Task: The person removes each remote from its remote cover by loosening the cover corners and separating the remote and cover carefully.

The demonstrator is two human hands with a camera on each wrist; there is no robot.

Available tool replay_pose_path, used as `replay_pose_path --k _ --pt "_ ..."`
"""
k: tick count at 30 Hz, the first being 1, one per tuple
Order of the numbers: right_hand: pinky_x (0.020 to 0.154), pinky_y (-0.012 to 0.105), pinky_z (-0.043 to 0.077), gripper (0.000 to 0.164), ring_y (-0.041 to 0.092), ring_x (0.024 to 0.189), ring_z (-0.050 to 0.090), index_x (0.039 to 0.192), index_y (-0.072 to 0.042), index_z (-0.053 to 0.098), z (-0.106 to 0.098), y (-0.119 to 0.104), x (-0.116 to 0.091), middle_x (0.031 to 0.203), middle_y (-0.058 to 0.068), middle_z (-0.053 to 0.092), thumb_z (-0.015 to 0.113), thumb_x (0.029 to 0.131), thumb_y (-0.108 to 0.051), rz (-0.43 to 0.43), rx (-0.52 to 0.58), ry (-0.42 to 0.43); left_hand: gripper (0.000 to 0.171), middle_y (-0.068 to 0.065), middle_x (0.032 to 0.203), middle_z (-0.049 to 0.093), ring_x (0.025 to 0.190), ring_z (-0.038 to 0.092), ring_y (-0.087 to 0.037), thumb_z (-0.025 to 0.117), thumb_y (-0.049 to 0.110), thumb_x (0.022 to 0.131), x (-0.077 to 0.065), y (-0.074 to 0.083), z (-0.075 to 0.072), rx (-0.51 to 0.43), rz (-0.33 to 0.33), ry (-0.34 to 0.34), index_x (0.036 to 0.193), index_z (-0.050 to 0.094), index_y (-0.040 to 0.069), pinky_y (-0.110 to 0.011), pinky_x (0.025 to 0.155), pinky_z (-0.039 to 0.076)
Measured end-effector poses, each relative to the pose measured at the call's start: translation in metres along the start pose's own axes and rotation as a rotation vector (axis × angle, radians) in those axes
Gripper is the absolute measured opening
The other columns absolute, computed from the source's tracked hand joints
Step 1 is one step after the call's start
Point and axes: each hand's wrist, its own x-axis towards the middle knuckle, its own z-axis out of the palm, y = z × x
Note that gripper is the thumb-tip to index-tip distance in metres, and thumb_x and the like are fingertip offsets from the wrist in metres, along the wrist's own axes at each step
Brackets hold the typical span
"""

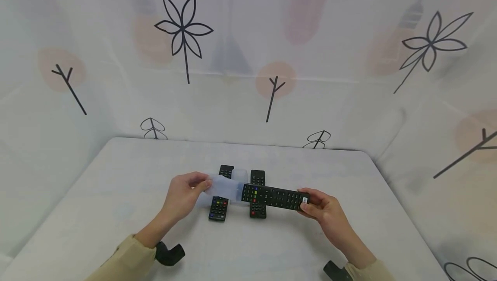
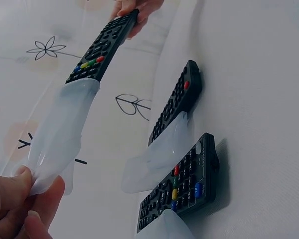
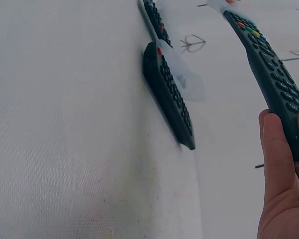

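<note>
A black remote control [image 1: 275, 197] is held level above the table, its right end gripped by my right hand [image 1: 324, 212]. Its left end sits inside a translucent plastic sleeve [image 1: 227, 187]. The far end of that sleeve is pinched between the thumb and fingers of my left hand [image 1: 186, 194]. In the left wrist view the sleeve [image 2: 62, 129] covers the remote just up to its coloured buttons. Beneath, a second remote [image 1: 218, 209] and a third remote [image 1: 258, 212] lie on the table, partly hidden by the held one.
More translucent sleeves lie by the two lower remotes, one sleeve [image 2: 159, 154] between them in the left wrist view. The white table [image 1: 155, 160] ends at a patterned cloth wall [image 1: 229, 112]. Black wrist mounts [image 1: 170, 254] sit at both cuffs.
</note>
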Motion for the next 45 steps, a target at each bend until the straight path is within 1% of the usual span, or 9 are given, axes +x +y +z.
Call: replay_pose_path --k 14,20,23,27,30,33,38,42,45 --pt "0.085 0.035 0.055 0.044 0.021 0.1 0.068 0.133 0.01 0.053 -0.004 -0.001 0.004 0.124 0.028 0.061 0.064 0.09 0.006 0.026 -0.004 -0.002 0.01 0.002 0.093 0.073 0.083 0.066 -0.012 0.073 0.009 0.091 0.004 0.0 0.003 -0.013 -0.017 -0.01 0.1 0.076 0.008 -0.034 0.08 0.053" --pt "0.086 0.035 0.055 0.045 0.02 0.102 0.068 0.134 0.009 0.052 -0.009 -0.001 0.006 0.126 0.028 0.06 0.065 0.091 0.004 0.03 -0.004 -0.013 0.01 0.0 0.092 0.073 0.082 0.067 -0.013 0.071 0.008 0.092 0.006 -0.001 0.002 -0.026 -0.031 -0.035 0.101 0.075 0.007 -0.033 0.08 0.054" --pt "0.087 0.034 0.055 0.045 0.019 0.103 0.067 0.135 0.009 0.052 -0.015 0.0 0.006 0.127 0.027 0.059 0.065 0.092 0.002 0.047 -0.005 0.019 0.012 0.0 0.09 0.073 0.083 0.067 -0.016 0.07 0.01 0.094 0.009 -0.004 -0.003 0.0 -0.052 -0.012 0.104 0.074 0.007 -0.031 0.075 0.053" --pt "0.087 0.032 0.054 0.045 0.013 0.102 0.065 0.136 0.008 0.051 -0.028 0.002 0.006 0.13 0.025 0.056 0.064 0.094 0.001 0.079 -0.009 0.107 0.013 0.0 0.088 0.072 0.084 0.066 -0.024 0.069 0.012 0.095 0.01 -0.008 -0.013 0.03 -0.103 0.034 0.106 0.073 0.007 -0.03 0.067 0.051" --pt "0.087 0.032 0.054 0.047 0.01 0.103 0.064 0.139 0.008 0.048 -0.035 0.005 0.006 0.133 0.027 0.052 0.063 0.095 0.0 0.094 -0.008 0.135 0.013 -0.001 0.088 0.072 0.086 0.066 -0.028 0.068 0.012 0.095 0.011 -0.008 -0.016 0.019 -0.113 0.016 0.106 0.073 0.006 -0.03 0.067 0.051" --pt "0.088 0.032 0.054 0.048 0.01 0.103 0.063 0.14 0.009 0.047 -0.041 0.008 0.009 0.135 0.029 0.05 0.064 0.095 -0.002 0.097 -0.003 0.143 0.014 -0.001 0.089 0.072 0.086 0.067 -0.027 0.068 0.013 0.095 0.011 -0.007 -0.016 0.008 -0.111 -0.003 0.107 0.073 0.006 -0.031 0.068 0.052" --pt "0.088 0.032 0.054 0.052 0.008 0.102 0.063 0.142 0.008 0.044 -0.051 0.011 0.013 0.137 0.028 0.05 0.065 0.096 -0.004 0.107 0.011 0.167 0.015 0.0 0.089 0.072 0.084 0.066 -0.02 0.069 0.014 0.095 0.013 -0.006 -0.015 0.013 -0.112 0.01 0.107 0.073 0.007 -0.031 0.069 0.052" --pt "0.088 0.031 0.053 0.056 0.008 0.101 0.064 0.144 0.007 0.038 -0.058 0.009 0.015 0.138 0.028 0.048 0.064 0.097 -0.007 0.13 0.024 0.185 0.015 0.0 0.089 0.072 0.085 0.066 -0.023 0.069 0.014 0.095 0.013 -0.005 -0.014 0.005 -0.112 0.016 0.107 0.073 0.007 -0.03 0.069 0.051" --pt "0.088 0.029 0.053 0.059 0.007 0.099 0.065 0.146 0.005 0.033 -0.061 0.007 0.016 0.139 0.029 0.047 0.064 0.098 -0.01 0.151 0.015 0.186 0.014 0.0 0.089 0.072 0.085 0.066 -0.022 0.069 0.014 0.095 0.012 -0.004 -0.014 0.004 -0.118 0.02 0.107 0.073 0.007 -0.03 0.069 0.051"
